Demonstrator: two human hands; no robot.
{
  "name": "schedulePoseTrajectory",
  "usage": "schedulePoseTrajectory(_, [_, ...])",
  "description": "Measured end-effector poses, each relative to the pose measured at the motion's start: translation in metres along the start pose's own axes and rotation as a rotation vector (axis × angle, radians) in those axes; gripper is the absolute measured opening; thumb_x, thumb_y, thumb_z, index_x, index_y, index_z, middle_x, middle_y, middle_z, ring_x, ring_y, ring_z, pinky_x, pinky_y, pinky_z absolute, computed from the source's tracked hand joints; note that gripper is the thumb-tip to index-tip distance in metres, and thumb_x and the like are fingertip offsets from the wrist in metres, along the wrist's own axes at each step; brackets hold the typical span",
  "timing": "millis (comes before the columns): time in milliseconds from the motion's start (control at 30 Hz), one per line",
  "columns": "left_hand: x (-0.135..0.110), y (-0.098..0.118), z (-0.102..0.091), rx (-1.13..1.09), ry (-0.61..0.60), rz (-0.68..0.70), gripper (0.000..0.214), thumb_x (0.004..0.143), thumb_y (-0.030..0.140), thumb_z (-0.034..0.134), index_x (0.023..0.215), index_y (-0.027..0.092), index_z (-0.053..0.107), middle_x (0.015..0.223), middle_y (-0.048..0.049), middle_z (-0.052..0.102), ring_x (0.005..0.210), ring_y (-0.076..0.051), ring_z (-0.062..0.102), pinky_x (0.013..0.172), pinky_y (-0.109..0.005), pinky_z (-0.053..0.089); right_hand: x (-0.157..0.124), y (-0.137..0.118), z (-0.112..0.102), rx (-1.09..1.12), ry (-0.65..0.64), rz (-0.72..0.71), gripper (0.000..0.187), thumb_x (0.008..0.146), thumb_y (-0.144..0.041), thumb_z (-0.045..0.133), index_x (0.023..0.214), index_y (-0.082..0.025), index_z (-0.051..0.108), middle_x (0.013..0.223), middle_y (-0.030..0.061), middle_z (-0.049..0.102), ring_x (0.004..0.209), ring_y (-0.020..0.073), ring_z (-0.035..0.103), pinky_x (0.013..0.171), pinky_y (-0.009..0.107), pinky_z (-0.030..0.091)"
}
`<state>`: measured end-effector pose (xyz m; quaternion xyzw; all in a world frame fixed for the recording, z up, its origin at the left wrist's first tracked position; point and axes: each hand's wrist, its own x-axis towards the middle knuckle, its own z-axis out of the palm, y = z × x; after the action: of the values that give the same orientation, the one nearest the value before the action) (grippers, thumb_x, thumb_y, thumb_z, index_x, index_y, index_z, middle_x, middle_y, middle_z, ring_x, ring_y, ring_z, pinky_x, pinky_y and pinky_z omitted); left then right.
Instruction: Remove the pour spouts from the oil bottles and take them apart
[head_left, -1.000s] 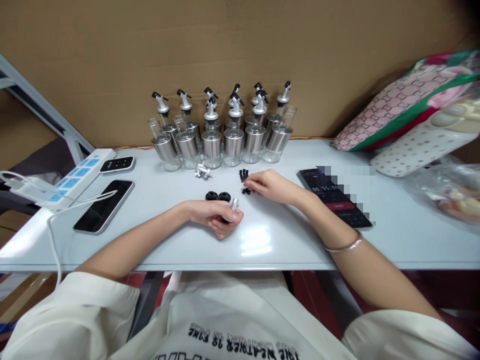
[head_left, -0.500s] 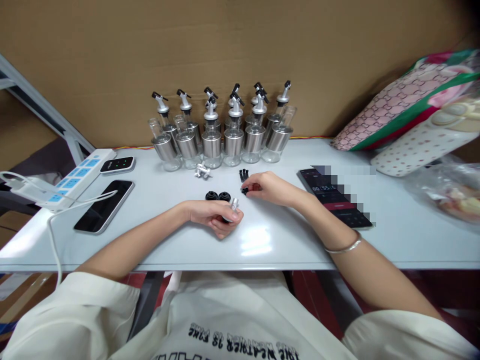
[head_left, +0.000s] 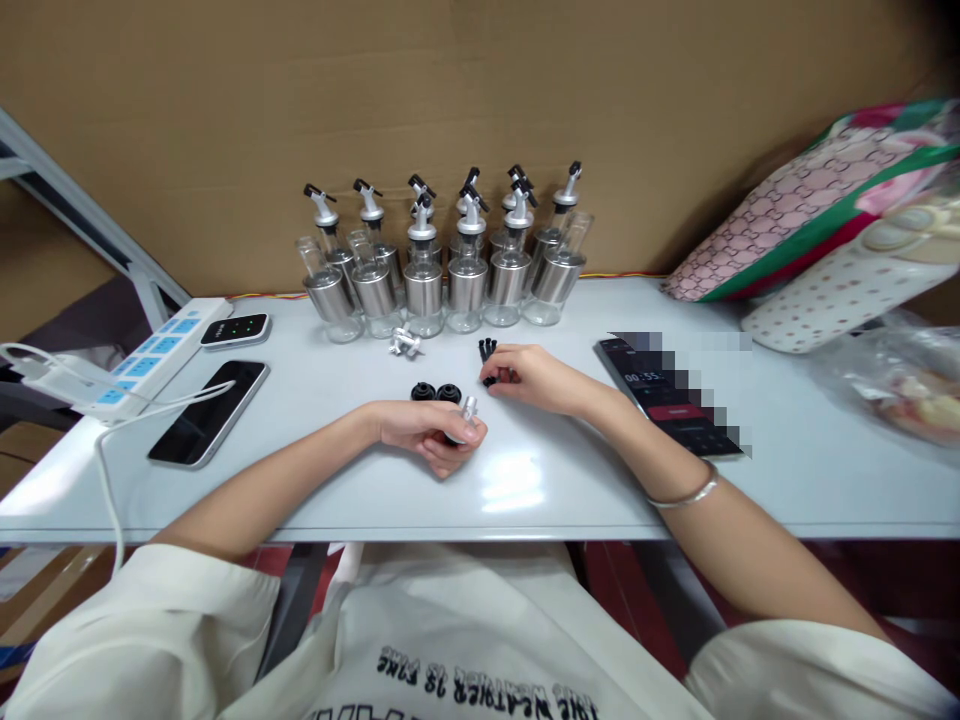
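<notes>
- Looks like a little workshop corner tbh
- Glossy white tabletop (head_left: 322, 370) against a plain brown cardboard wall (head_left: 225, 150)
- Rows of matching steel-banded clear glass bottles (head_left: 466, 285)
- Loose round black plastic parts (head_left: 424, 391) laid out

Bright, cool light, its source out of view, fell across the surface (head_left: 592, 485), leaving a banded white glare near the front edge and a paler sheen at the far left. The metal-sleeved bottles (head_left: 466, 290) carried soft highlights; those at the row's ends leaned outward with wide-angle distortion. Shade pooled behind the pink bag (head_left: 750, 230) and beneath the surface, and the upper right corner went black. The plastic wrapping (head_left: 900, 390) looked smeared, blocky pixels hid part of the timer phone (head_left: 637, 372), and small black pieces (head_left: 487, 347) lost detail.
</notes>
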<state>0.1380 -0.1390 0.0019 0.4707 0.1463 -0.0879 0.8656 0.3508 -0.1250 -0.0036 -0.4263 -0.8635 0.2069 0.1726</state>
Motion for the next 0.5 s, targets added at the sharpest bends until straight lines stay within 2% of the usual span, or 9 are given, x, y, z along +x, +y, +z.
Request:
schedulePoseTrajectory(233, [-0.0001, -0.0005, -0.0014, 0.008, -0.012, 0.002, 0.035, 0.076, 0.041, 0.067, 0.064, 0.019, 0.043, 0.042, 0.0088, 0.029, 0.039, -0.006, 0.019, 0.045, -0.022, 0.027, 0.0009, -0.0004, 0.0007, -0.020, 0.011, -0.023, 0.016, 0.075, -0.011, 0.060, 0.088, -0.014, 0.069, 0.081, 0.0053, 0.059, 0.068, 0.0137, 0.053, 0.067, 0.025, 0.045])
schedulePoseTrajectory(500, [-0.0001, -0.0007, -0.0014, 0.013, 0.002, -0.009, 0.034, 0.076, 0.040, 0.067, 0.064, 0.019, 0.043, 0.043, 0.0087, 0.028, 0.039, -0.006, 0.019, 0.045, -0.022, 0.027, -0.0009, 0.0017, -0.0053, -0.076, 0.012, 0.015, 0.017, 0.074, -0.009, 0.058, 0.087, -0.013, 0.069, 0.082, 0.0060, 0.060, 0.067, 0.0140, 0.052, 0.065, 0.025, 0.043])
